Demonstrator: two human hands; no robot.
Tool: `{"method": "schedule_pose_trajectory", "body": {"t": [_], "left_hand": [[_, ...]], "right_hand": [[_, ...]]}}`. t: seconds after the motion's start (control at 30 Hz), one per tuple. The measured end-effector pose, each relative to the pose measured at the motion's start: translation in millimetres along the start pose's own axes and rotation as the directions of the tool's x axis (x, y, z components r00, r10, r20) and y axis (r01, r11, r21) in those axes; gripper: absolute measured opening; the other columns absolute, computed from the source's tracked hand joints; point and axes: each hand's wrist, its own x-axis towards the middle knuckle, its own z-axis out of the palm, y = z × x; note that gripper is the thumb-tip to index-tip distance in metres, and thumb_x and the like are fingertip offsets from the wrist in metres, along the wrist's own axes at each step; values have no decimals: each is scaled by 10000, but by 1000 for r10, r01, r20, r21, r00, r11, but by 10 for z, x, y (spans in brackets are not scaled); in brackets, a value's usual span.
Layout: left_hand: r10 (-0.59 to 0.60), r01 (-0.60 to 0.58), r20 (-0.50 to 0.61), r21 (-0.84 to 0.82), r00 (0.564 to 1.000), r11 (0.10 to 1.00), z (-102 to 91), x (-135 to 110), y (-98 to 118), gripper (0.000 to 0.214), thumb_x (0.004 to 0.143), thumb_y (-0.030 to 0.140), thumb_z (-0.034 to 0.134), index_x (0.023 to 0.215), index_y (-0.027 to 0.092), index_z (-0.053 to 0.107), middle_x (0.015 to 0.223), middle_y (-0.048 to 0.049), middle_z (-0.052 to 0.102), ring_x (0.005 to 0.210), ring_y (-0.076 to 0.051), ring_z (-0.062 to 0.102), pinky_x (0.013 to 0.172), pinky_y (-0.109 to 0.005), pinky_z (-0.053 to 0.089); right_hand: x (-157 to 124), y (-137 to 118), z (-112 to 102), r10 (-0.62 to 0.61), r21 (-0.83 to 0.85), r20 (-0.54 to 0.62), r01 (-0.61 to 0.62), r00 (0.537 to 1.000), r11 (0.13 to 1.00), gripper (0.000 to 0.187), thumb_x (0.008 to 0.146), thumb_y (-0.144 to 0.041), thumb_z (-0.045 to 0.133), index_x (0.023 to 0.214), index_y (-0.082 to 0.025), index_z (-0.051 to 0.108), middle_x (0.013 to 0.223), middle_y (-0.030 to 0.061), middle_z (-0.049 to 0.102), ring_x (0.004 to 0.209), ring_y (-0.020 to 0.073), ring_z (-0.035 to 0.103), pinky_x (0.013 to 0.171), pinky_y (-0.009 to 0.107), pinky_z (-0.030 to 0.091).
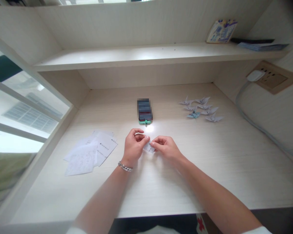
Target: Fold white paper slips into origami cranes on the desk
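Note:
A small folded piece of white paper [149, 148] with some dark print is held between both hands, just above the desk. My left hand [134, 145] pinches its left edge with thumb and fingers; a silver chain bracelet [125, 166] circles that wrist. From the other side my right hand [166, 147] grips the paper's right edge between thumb and forefinger. Several folded paper cranes [202, 107] stand grouped at the back right, mostly white; one crane [193, 114] is light blue. Loose white paper sheets [83, 158], some printed, lie overlapping at the left.
Beyond my hands lies a phone [145, 110] with a green edge, its screen blurred. A cable [256, 126] runs down the right side from a plug [256, 75] in the wall socket [277, 78]. Overhead, a shelf [136, 58] carries a small box [221, 31] and booklets [262, 46].

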Motion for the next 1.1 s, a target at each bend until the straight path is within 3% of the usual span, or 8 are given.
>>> {"method": "schedule_pose_trajectory", "body": {"t": [0.2, 0.4, 0.6, 0.73, 1.1], "left_hand": [[-50, 49, 118, 11, 992, 999, -9, 4, 13, 346, 625, 246, 727, 898, 143, 540, 663, -15, 637, 601, -129, 606, 577, -234, 470], [-16, 16, -24, -20, 1000, 1000, -18, 15, 16, 397, 605, 259, 736, 926, 161, 524, 654, 6, 641, 583, -125, 607, 571, -235, 467], [-97, 100, 101, -25, 990, 995, -12, 13, -10, 432, 601, 253, 741, 962, 139, 533, 683, -21, 659, 580, -131, 610, 579, -247, 473], [-96, 100, 71, -59, 993, 993, -17, 19, -14, 476, 602, 254, 747, 994, 143, 501, 675, -19, 662, 564, -127, 608, 582, -255, 478], [-52, 55, 47, -53, 998, 997, 17, -3, -20, 514, 620, 285, 738, 1036, 154, 467, 691, -26, 669, 595, -146, 630, 619, -282, 493]], "right_hand": [[2, 28, -5, -20, -2, -14, 20, 1000, 1000, 254, 668, -390, 684, 689, -138, 657, 613, 29, 634, 538, 120, 542, 537, 249, 421], [19, 13, -8, 16, -5, -1, -16, 1000, 1000, 249, 637, -381, 704, 707, -146, 661, 626, 30, 643, 570, 133, 570, 566, 256, 450], [23, 16, -35, -13, -19, -32, 13, 999, 1000, 243, 652, -385, 689, 693, -147, 665, 619, 29, 646, 569, 135, 575, 565, 255, 445], [17, 8, -42, -13, 33, 3, 13, 1000, 999, 221, 624, -299, 710, 787, -152, 684, 729, 48, 682, 651, 156, 611, 638, 277, 474], [16, 25, -6, -34, 34, -116, 38, 993, 999, 141, 662, -289, 663, 684, -150, 664, 593, 27, 642, 567, 141, 584, 583, 273, 463]]}}
